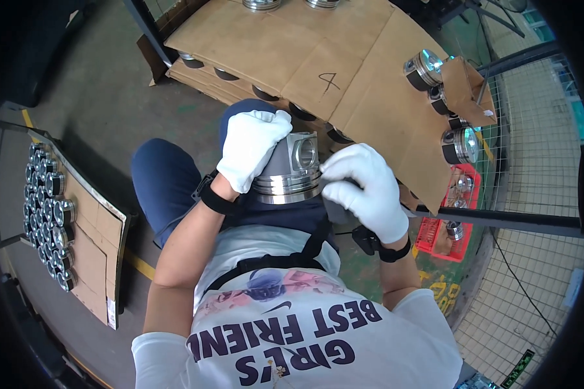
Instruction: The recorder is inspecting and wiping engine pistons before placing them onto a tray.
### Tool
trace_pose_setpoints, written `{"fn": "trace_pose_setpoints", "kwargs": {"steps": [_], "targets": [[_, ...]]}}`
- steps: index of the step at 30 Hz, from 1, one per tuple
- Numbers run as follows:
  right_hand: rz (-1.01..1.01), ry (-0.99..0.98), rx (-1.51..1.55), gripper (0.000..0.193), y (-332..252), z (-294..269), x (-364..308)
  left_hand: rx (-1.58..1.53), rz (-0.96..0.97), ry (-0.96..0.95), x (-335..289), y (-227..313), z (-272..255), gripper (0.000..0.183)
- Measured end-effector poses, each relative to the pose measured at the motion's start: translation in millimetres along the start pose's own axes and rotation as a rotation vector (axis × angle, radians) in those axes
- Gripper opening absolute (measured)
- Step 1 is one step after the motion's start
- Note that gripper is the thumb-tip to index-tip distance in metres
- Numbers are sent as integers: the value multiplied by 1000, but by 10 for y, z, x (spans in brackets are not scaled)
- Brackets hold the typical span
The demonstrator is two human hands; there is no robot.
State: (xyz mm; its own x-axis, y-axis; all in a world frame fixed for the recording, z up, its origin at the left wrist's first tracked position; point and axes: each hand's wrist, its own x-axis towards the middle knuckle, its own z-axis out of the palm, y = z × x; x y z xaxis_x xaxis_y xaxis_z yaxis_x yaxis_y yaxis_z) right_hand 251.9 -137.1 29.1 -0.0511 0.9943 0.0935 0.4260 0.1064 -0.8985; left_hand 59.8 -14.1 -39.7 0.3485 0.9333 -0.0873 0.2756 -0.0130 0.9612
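My left hand, in a white glove, is closed over the skirt of a metal piston. The piston rests on or just above my lap, with its grey skirt and pin bore away from me and its shiny ring-grooved end towards me. To the right of it, my right hand, also gloved in white, has its fingers bent and its fingertips by the ring grooves. Something dark grey and blurred shows under these fingers; I cannot make out what it is or whether it is gripped.
Cardboard sheets cover layers of pistons ahead, with several pistons on top at the right. A red crate holding pistons stands right, beside a wire-mesh fence. At left, rows of pistons stand on a cardboard-covered pallet.
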Motion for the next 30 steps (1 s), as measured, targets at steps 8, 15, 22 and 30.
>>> {"fn": "trace_pose_setpoints", "kwargs": {"steps": [8, 15, 22, 30], "targets": [[-459, -105, -455, 20, -60, 178, 75, -441, 15, -21, -9, -91, 22, 23], [-522, -231, -168, 19, -36, 82, -118, -361, -36, -89, 11, -144, -108, 11], [-566, -150, -522, 13, -209, 168, 59, -484, 56, -80, -51, -128, -41, 10], [-167, -162, -62, 17, -64, 121, -120, -357, 6, -101, -31, -150, -124, 11]]}}
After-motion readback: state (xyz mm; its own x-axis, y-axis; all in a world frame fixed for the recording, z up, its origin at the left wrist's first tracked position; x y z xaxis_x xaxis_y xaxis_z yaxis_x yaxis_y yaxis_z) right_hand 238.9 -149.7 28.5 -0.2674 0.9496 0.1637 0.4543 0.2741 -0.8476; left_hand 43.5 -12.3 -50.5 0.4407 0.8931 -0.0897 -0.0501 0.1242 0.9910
